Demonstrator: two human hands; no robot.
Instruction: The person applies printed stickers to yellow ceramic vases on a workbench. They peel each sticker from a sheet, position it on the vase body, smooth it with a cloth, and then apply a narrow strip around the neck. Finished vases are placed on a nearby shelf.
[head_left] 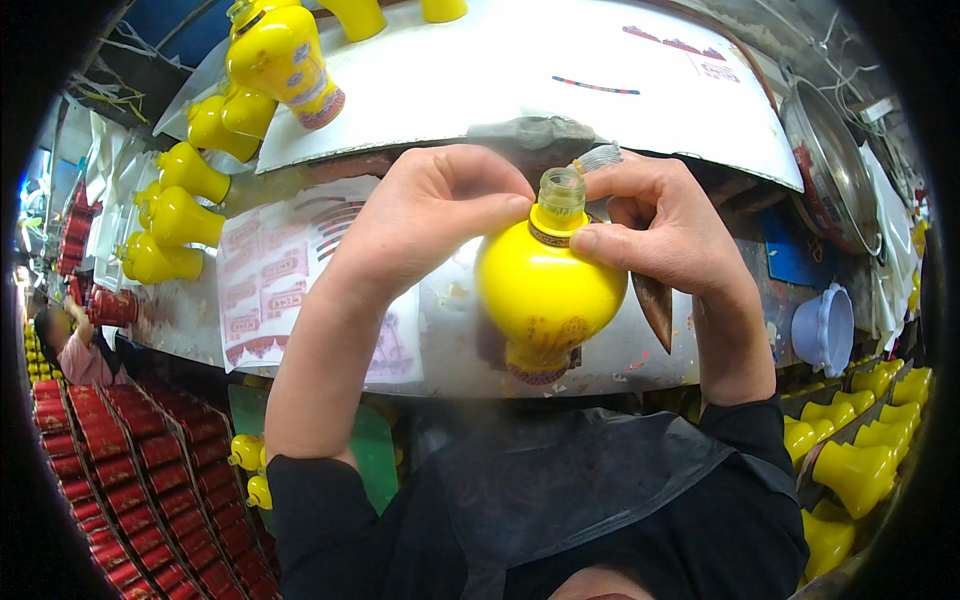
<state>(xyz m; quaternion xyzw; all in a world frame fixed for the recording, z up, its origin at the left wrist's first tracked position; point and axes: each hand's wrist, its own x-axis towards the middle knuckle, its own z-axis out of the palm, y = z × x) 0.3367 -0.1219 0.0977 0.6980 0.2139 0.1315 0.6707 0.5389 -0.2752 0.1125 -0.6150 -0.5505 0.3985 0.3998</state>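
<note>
A glossy yellow bottle (550,285) with a bare glass mouth stands on the grey worktable between my hands, tilted a little toward me. It carries a printed pattern low on its body, and a dark patterned band (549,238) lies round its neck. At the neck's left side my left hand (430,205) is closed in a pinch; anything between its fingertips is hidden. My right hand (670,225) is closed round a brush (655,312), with pale bristles above the fingers and the brown handle hanging below. Its thumb presses the neck beside the band.
A white board (450,80) behind bears a loose decal strip (595,86) and a decorated yellow bottle (285,65). Printed decal sheets (300,270) lie left. At right are a lavender basin (823,330) and metal pan (825,165). Yellow bottles and red boxes (140,480) flank me; another person sits far left.
</note>
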